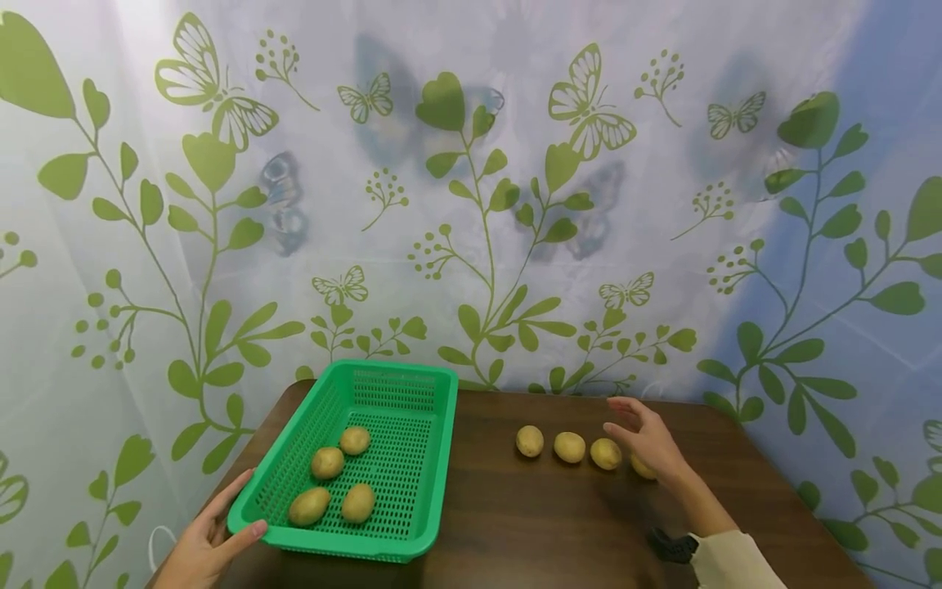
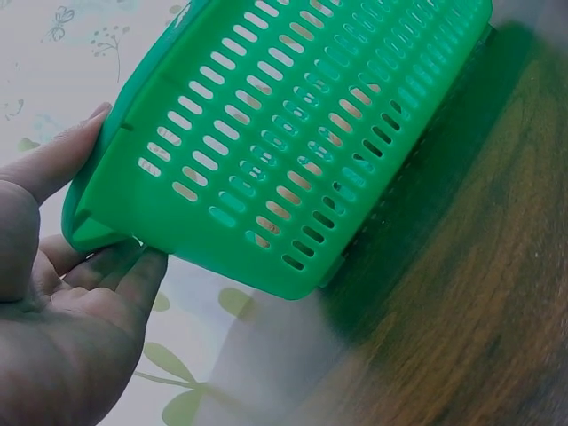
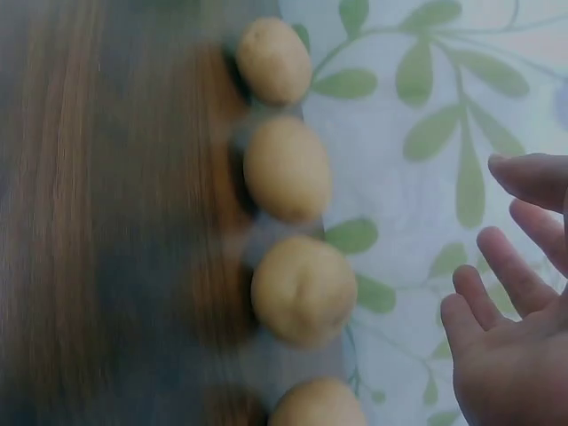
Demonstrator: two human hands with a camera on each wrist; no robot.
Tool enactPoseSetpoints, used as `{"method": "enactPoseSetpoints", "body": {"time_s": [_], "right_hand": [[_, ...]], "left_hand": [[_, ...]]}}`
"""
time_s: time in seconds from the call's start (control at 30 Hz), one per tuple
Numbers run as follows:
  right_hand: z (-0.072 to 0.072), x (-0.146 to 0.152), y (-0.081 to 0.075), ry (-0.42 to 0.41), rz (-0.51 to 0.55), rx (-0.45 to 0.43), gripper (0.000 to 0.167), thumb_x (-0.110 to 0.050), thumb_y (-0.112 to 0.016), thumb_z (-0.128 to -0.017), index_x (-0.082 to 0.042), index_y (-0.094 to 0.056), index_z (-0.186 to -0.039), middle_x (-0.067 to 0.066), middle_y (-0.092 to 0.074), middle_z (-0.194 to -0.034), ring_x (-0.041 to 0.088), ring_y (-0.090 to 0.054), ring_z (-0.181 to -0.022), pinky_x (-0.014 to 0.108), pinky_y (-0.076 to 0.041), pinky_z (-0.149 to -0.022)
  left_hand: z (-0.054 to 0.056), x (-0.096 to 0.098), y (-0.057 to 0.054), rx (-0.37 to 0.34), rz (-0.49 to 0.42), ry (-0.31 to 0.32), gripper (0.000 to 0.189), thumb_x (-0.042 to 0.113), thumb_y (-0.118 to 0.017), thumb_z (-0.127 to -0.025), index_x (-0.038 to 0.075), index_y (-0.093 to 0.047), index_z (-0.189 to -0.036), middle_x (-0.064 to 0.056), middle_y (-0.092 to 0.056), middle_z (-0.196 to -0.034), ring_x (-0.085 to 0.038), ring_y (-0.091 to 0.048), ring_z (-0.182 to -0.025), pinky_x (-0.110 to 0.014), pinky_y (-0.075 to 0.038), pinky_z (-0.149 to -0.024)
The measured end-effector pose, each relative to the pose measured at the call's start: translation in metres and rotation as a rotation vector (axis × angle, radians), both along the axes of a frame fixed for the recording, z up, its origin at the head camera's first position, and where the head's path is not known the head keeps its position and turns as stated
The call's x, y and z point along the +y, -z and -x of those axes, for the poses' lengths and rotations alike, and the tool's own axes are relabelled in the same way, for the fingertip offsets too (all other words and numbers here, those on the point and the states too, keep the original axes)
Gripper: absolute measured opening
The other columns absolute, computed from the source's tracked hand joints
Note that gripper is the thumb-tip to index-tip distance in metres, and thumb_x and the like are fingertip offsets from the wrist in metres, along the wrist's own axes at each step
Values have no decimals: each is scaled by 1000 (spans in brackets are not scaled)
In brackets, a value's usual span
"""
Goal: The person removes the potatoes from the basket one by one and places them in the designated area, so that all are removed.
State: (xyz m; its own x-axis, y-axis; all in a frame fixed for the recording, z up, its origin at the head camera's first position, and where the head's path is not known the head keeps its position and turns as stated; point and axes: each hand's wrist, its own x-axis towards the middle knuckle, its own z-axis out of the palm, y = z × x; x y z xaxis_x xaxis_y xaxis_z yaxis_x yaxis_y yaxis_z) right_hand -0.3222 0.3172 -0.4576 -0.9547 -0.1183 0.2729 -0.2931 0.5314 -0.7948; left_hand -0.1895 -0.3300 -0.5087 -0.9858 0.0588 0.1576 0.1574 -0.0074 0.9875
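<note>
A green plastic basket with slotted walls stands on the left of the table, holding several potatoes. At its near left corner my left hand grips the rim, thumb on one side and fingers on the other, as the left wrist view shows of the basket. To the right, several more potatoes lie in a row on the wood. Over the right end of that row hovers my right hand, fingers spread and holding nothing; it partly hides the last potato.
The brown wooden table reaches back to a pale curtain printed with green leaves and butterflies. A black strap shows at my right wrist, beside a light sleeve.
</note>
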Motion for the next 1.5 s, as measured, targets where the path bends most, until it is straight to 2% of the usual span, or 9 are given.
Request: {"method": "enactPoseSetpoints", "body": {"time_s": [0.2,0.53,0.77,0.93,1.1,1.27,1.5], "right_hand": [[5,-21,-1,-65,42,-13,56,-28,-73,-100,-2,-52,-145,25,-47,-150,50,-37,-142,65,-37,-111],[8,-46,-4,-130,24,5,44,-13,-71,-101,-2,-56,-142,24,-52,-145,48,-47,-135,58,-46,-106],[7,-60,-8,-178,-43,25,40,-18,-72,-101,-5,-60,-138,20,-56,-141,47,-50,-131,57,-47,-106],[11,-72,-6,-211,-53,16,39,-18,-72,-101,-8,-62,-136,16,-58,-140,44,-52,-130,57,-47,-106],[11,-90,-10,-261,-61,45,37,-13,-72,-101,-7,-62,-136,15,-59,-139,46,-53,-129,58,-46,-106],[11,-107,-15,-317,-74,51,35,-16,-71,-102,-6,-63,-134,18,-58,-139,48,-52,-129,60,-46,-106],[17,-132,-20,-373,-74,16,32,-18,-72,-101,-15,-65,-133,13,-60,-138,38,-53,-129,58,-44,-108]], "left_hand": [[0,2,-4,-25,39,-28,78,1,-59,-105,-5,-8,-164,33,-51,-130,6,-59,-113,-23,-58,-86],[2,2,0,-10,1,9,80,-1,-58,-104,-8,-4,-163,34,-48,-133,6,-57,-115,-24,-57,-87],[4,4,-1,-24,18,4,79,1,-58,-105,-5,-5,-163,34,-48,-132,6,-57,-114,-24,-57,-88],[5,5,-1,1,12,1,79,-1,-59,-105,-7,-6,-163,33,-48,-133,6,-57,-115,-24,-58,-87],[3,4,1,28,-24,14,79,-4,-58,-104,-10,-4,-161,29,-51,-134,2,-59,-115,-25,-58,-87],[4,1,3,32,-58,43,81,-6,-56,-104,-10,0,-161,26,-52,-134,0,-60,-116,-26,-58,-88],[4,-3,5,10,-66,43,81,-6,-56,-104,-9,2,-161,21,-56,-131,-5,-62,-114,-29,-59,-87]]}}
